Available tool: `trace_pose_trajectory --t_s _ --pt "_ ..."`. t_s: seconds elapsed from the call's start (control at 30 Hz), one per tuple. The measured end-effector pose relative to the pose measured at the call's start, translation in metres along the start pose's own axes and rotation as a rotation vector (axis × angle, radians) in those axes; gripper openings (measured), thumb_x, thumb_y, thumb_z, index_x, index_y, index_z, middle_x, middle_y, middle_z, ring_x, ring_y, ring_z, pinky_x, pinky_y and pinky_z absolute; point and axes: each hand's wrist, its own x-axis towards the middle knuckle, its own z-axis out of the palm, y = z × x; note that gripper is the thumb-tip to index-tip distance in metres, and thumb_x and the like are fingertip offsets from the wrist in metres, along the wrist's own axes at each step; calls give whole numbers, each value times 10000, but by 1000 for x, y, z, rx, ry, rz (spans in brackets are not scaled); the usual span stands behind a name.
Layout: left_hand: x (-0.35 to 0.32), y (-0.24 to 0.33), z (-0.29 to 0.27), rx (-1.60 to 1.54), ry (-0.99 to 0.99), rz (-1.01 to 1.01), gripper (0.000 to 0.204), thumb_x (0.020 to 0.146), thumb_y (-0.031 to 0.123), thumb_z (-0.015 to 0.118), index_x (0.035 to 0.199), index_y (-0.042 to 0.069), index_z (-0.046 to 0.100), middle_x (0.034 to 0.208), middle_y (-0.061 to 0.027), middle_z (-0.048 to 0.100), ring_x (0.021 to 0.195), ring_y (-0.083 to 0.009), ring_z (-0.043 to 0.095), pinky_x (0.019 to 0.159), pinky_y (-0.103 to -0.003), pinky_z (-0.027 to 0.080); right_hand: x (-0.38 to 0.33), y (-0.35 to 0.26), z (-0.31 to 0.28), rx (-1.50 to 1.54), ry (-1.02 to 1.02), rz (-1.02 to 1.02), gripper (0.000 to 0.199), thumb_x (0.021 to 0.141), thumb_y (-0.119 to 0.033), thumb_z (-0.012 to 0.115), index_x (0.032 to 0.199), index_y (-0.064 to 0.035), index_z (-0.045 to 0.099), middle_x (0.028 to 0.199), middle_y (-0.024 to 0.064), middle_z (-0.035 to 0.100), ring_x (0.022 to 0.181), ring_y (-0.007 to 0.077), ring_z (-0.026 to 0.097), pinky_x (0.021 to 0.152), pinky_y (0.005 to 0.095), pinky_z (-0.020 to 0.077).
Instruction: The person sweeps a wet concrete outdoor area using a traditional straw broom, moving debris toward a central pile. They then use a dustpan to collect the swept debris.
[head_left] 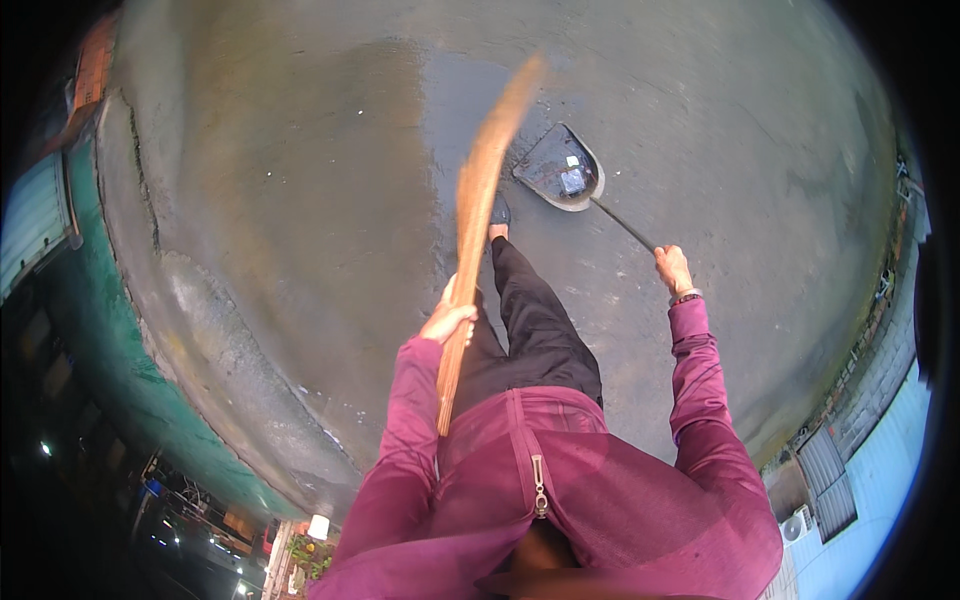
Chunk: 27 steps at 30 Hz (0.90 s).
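My left hand (pixel 449 318) grips a long straw broom (pixel 482 190) near its lower end; the broom slants up and forward, its bristle tip blurred above the pavement. My right hand (pixel 673 267) holds the thin long handle of a dark dustpan (pixel 560 170). The pan rests on the wet grey ground ahead, with a few bits of litter lying inside it. My leg in black trousers and a dark shoe (pixel 499 212) steps forward between broom and pan. Both arms wear magenta sleeves.
Wet grey pavement (pixel 300 180) spreads all around, with a crack and a raised edge on the left. A green wall (pixel 110 350) borders the left side. Buildings with shutters (pixel 830 470) line the lower right rim.
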Motion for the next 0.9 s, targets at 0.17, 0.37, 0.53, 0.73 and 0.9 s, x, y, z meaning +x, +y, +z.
trace_pose_trajectory --t_s 0.17,0.37,0.53,0.73,0.9 --pt "-22 -48 -65 -297 209 31 687 690 74 560 1279 275 269 647 -50 441 473 -137 441 422 -289 405 4 -4 7 -64 37 -45 379 757 -253 446 785 103 576 850 340 543 886 459 540 772 473 433" --pt "6 -132 -122 -781 327 67 232 712 88 564 858 156 397 581 -49 434 446 -140 437 401 -263 391 -2 -14 14 -121 33 -89 367 765 -249 454 812 91 587 868 337 545 896 456 540 767 465 439" --pt "15 -174 -115 -981 185 218 150 681 108 570 703 87 423 537 -41 422 433 -150 416 427 -257 394 1 -22 31 -157 18 -142 330 752 -224 468 818 68 608 838 307 582 865 406 587 752 425 462" --pt "0 -182 -95 -923 220 268 149 680 132 574 668 86 433 532 -55 468 435 -168 469 418 -275 409 9 -16 37 -127 72 -208 311 778 -219 473 607 34 535 538 125 533 448 219 520 417 346 397" --pt "10 -195 -101 -875 280 233 150 680 130 584 685 84 441 547 -47 468 446 -156 468 431 -273 417 2 8 -7 -10 -95 -12 281 811 -221 455 619 -16 456 492 41 426 364 144 363 338 307 265"
